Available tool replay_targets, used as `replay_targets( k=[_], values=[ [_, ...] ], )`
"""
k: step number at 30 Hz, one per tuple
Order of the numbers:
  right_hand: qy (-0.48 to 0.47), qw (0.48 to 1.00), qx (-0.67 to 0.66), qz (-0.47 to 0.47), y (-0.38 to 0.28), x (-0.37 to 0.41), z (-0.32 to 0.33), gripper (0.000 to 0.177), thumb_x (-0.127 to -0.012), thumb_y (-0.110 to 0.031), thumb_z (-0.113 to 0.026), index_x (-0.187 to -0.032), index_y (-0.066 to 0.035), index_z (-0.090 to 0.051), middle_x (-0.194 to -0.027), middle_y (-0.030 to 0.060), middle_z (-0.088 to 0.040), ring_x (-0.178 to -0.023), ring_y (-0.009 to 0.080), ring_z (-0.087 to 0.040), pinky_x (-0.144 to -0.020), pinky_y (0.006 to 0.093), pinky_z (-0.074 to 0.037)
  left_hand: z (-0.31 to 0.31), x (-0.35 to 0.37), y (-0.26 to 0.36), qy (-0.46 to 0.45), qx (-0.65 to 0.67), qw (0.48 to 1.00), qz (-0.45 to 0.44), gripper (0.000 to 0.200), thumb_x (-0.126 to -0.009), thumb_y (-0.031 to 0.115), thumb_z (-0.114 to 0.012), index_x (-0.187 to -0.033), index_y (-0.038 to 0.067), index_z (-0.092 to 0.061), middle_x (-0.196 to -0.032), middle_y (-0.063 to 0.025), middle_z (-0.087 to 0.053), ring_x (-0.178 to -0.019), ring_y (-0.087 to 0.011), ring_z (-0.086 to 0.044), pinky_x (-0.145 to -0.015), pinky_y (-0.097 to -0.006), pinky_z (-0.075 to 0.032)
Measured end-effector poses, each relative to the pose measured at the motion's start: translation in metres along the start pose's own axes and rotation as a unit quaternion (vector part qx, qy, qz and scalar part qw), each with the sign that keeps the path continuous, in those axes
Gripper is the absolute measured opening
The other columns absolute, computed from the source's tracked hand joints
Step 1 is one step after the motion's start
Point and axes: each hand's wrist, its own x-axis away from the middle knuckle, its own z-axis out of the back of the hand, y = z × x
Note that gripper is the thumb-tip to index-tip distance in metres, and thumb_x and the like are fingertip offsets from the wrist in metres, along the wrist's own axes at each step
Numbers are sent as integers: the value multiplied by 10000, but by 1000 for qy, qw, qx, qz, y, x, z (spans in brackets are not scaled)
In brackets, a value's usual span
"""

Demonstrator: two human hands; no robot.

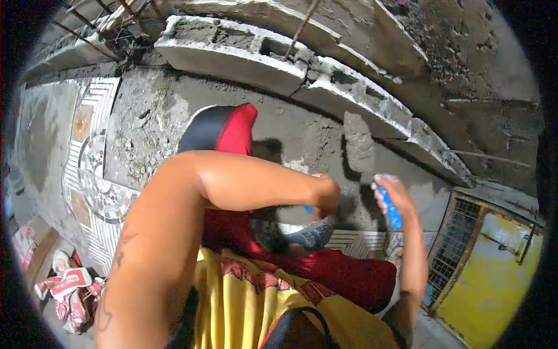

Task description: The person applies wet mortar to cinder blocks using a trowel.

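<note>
My right hand, on the right side of the head view, is closed round the blue handle of a trowel. The trowel's blade looks coated in grey mortar and lies in front of the block row, over the wet grey surface. My left arm reaches across the middle, and my left hand is curled with its fingers mostly turned away. A bit of blue shows beside that hand, but what it holds is hidden. Just below it is a dark grey patterned object whose kind I cannot make out.
A row of hollow concrete blocks curves across the back, with rebar sticking up. Gravelly rubble and patterned tiles lie left. Red-and-white crumpled bags sit lower left. A yellow metal door stands at right.
</note>
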Motion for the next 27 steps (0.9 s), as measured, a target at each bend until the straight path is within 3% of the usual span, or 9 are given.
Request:
replay_targets(
  k=[1,3,7,9,11,14,19,23,27],
  values=[
    [-13,999,26,20,-20,6,13,313,-894,-385,-588,-818,-85,-540,-559,15,-495,-363,91,-436,-297,258,-341,-22,-32,27,42,-67,984,157,446,-704,403,-740,-1101,212,-674,-1063,-23,-671,-943,-298,-628,-764,-526,-526],
    [4,983,181,26,-95,21,24,354,-903,-397,-569,-818,-53,-561,-607,65,-553,-442,173,-522,-383,326,-421,24,29,-35,36,175,962,-205,474,-682,436,-765,-1088,205,-685,-1054,-32,-673,-945,-283,-627,-767,-508,-527],
    [124,709,565,402,-201,4,3,415,-901,-399,-562,-831,10,-538,-646,176,-568,-540,321,-559,-538,421,-457,42,19,-30,-66,153,982,-87,410,-660,419,-779,-992,184,-723,-983,-34,-694,-903,-290,-649,-696,-519,-536],
    [105,712,588,370,-246,-8,-37,442,-892,-407,-569,-869,34,-540,-751,247,-587,-693,423,-573,-652,481,-451,32,13,-36,8,136,984,-117,396,-657,398,-780,-984,180,-726,-954,-43,-698,-871,-294,-658,-691,-519,-538],
    [165,600,697,357,-266,-16,-61,410,-888,-386,-580,-887,24,-562,-804,259,-605,-731,438,-584,-663,496,-457,23,13,-43,80,115,979,-146,383,-653,376,-781,-976,177,-728,-925,-52,-702,-839,-297,-667,-686,-518,-540],
    [179,638,662,350,-278,11,-66,373,-872,-357,-588,-915,13,-579,-861,270,-623,-811,437,-602,-710,484,-478,17,22,-47,197,94,963,-160,384,-645,345,-781,-987,182,-724,-860,-86,-701,-768,-293,-676,-702,-501,-541],
    [216,724,558,343,-230,6,-56,360,-862,-326,-605,-1000,5,-584,-875,276,-625,-838,424,-614,-760,459,-478,56,24,-39,-86,22,990,-111,339,-739,350,-704,-1046,206,-704,-960,-72,-697,-862,-248,-669,-760,-466,-534],
    [192,678,619,347,-213,-38,-92,429,-856,-384,-590,-1033,7,-587,-895,253,-639,-862,421,-620,-769,492,-494,56,44,-42,-36,62,985,-159,346,-790,359,-654,-1104,215,-675,-1053,-58,-673,-930,-255,-647,-774,-470,-522],
    [215,783,471,345,-190,-9,-78,454,-879,-395,-565,-1060,21,-549,-946,289,-622,-921,437,-607,-800,484,-471,42,6,-27,-123,-13,979,-161,357,-801,355,-639,-1120,195,-661,-1076,-56,-657,-922,-306,-635,-744,-499,-510]
  ],
)
